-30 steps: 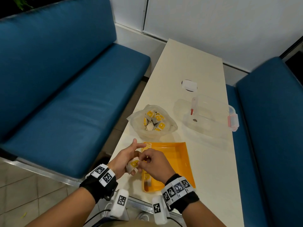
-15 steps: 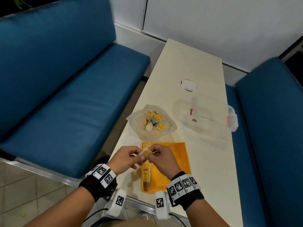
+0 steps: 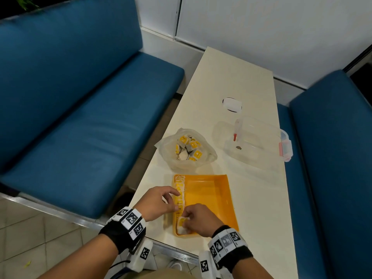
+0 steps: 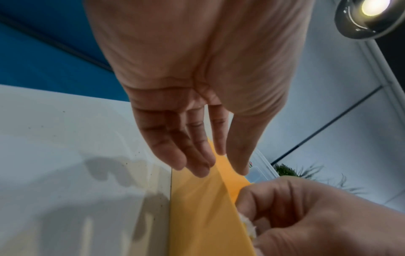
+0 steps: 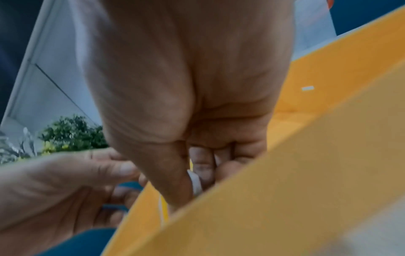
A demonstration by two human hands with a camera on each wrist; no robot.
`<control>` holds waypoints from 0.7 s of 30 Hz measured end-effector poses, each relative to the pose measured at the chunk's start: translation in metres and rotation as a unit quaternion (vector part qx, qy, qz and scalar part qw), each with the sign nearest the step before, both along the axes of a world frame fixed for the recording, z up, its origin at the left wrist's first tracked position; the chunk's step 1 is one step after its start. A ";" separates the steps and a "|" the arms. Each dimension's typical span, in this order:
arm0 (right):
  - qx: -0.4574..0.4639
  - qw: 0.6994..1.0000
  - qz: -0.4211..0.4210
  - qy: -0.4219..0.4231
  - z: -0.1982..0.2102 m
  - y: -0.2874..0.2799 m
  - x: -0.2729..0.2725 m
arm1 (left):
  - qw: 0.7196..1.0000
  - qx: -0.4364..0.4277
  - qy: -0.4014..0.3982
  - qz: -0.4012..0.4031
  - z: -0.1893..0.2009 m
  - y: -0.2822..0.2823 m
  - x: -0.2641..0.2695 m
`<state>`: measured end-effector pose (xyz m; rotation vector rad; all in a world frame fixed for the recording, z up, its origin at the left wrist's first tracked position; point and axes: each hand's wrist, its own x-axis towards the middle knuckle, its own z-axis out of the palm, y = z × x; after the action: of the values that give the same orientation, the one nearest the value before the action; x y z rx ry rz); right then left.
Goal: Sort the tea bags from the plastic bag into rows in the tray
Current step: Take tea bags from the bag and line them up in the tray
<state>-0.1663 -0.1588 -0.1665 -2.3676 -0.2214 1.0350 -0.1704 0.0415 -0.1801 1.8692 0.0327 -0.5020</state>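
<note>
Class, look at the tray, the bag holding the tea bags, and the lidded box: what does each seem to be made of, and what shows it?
Tray: likely rigid plastic, smooth matte orange, thin even walls.
Plastic bag: thin clear film, crinkled, tea bags visible through it.
Lidded box: clear hard plastic, glossy, with a pink clip; contents show through.

The right hand (image 3: 198, 219) hides most of its tea bag (image 3: 182, 222); print on the bagged ones (image 3: 188, 148) is too small to read.

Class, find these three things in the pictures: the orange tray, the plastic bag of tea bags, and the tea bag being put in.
orange tray (image 3: 209, 196): head view, bare floor.
plastic bag (image 3: 207, 158): head view, right rim.
tea bag (image 3: 182, 222): head view, white face by the right hand (image 3: 199, 219).
</note>
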 end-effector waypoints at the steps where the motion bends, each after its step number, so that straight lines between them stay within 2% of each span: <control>1: 0.000 1.000 0.003 0.006 -0.002 0.002 -0.002 | 1.000 0.009 0.000 -0.007 -0.002 -0.001 -0.001; 8: -0.021 0.999 0.024 -0.037 -0.013 0.010 -0.008 | 1.000 0.027 0.010 -0.012 -0.012 -0.006 -0.003; 13: -0.056 0.997 0.001 -0.058 -0.017 0.015 -0.008 | 1.000 0.021 0.008 -0.002 -0.015 -0.008 -0.005; 21: -0.057 0.995 -0.045 -0.065 -0.016 0.022 -0.007 | 0.999 0.045 0.003 -0.002 -0.018 -0.010 -0.005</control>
<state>-0.1735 -0.1370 -0.1822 -2.5253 -0.1033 0.8743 -0.1753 0.0317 -0.1978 1.9557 0.0558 -0.5166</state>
